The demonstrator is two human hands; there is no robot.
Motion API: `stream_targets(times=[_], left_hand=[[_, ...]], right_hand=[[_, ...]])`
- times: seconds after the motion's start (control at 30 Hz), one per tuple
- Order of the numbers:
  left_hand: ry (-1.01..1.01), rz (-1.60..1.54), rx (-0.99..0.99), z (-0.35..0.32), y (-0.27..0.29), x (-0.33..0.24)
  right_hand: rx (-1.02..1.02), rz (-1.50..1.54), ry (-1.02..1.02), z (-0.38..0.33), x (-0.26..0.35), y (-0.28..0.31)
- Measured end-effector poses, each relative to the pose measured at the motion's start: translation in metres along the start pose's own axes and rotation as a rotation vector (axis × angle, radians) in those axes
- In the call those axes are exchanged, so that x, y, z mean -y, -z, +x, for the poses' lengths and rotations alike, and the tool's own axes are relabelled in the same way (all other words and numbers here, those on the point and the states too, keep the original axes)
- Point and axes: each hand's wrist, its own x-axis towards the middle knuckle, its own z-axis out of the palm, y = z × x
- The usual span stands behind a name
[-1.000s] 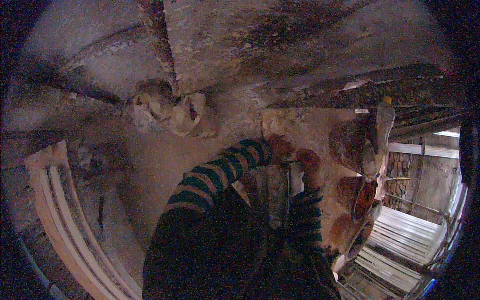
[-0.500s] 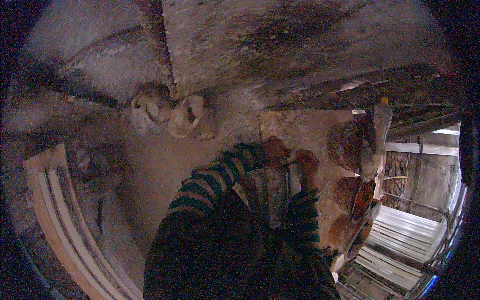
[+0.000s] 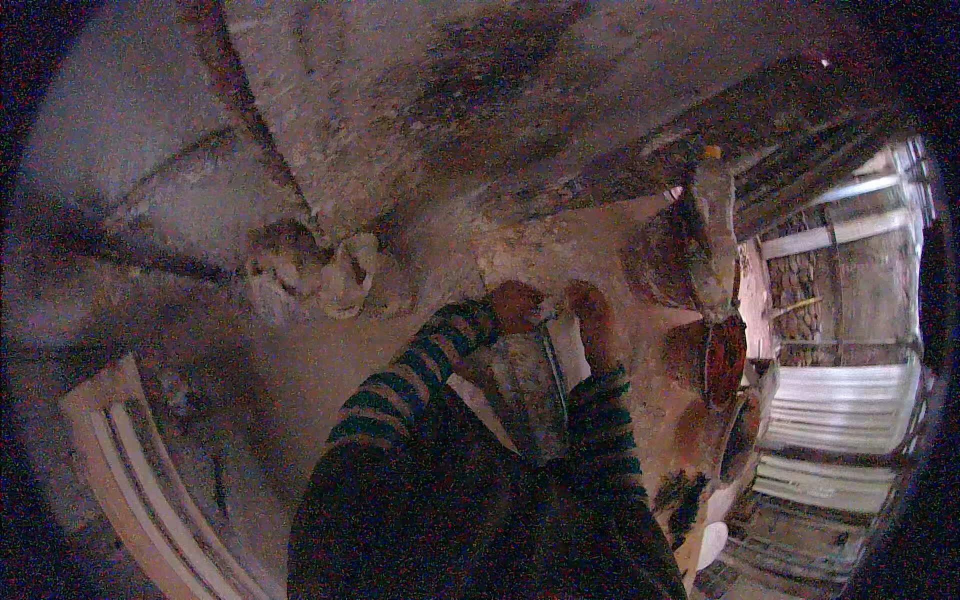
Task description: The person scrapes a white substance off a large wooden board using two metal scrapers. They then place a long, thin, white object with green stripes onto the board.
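Note:
My left hand (image 3: 518, 306) and my right hand (image 3: 590, 308) are raised close together in front of my body, both in striped sleeves. The fingers of both look curled in toward each other. A small pale bit (image 3: 549, 308) shows between them, too dim and grainy to name. Under the hands, a grey mottled piece (image 3: 525, 380) with a pale straight edge lies over my lap; I cannot tell what it is.
Rounded clay forms like a hearth (image 3: 350, 280) stand ahead on the left. A slatted wooden bench (image 3: 135, 470) is at the left. To the right are a bottle (image 3: 714, 240) with an orange cap, a reddish-brown pot (image 3: 722, 360) and a pale slatted panel (image 3: 840, 405).
The whole view has shifted and tilted, so the pots and bottle sit further left. My hands stay close together, with a slightly wider gap between them.

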Motion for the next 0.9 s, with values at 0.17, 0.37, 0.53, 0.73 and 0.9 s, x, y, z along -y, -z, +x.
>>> stream_targets(times=[0.17, 0.37, 0.53, 0.73, 0.9], left_hand=[[-0.038, -0.124, -0.029, -0.011, 0.015, -0.025], [-0.08, 0.015, 0.091, 0.001, 0.044, -0.022], [-0.086, 0.091, 0.259, 0.022, 0.077, -0.014], [-0.032, 0.233, 0.384, 0.042, 0.091, -0.001], [0.088, 0.336, 0.378, 0.046, 0.101, 0.009]], right_hand=[[-0.179, 1.081, 0.173, -0.062, -0.122, 0.01], [-0.392, 0.514, -0.228, -0.175, -0.156, 0.037], [-0.725, 0.207, -0.377, -0.258, -0.126, 0.046], [-1.024, 0.258, -0.598, -0.385, -0.141, 0.029], [-1.172, 0.34, -0.795, -0.463, -0.149, 0.04]])
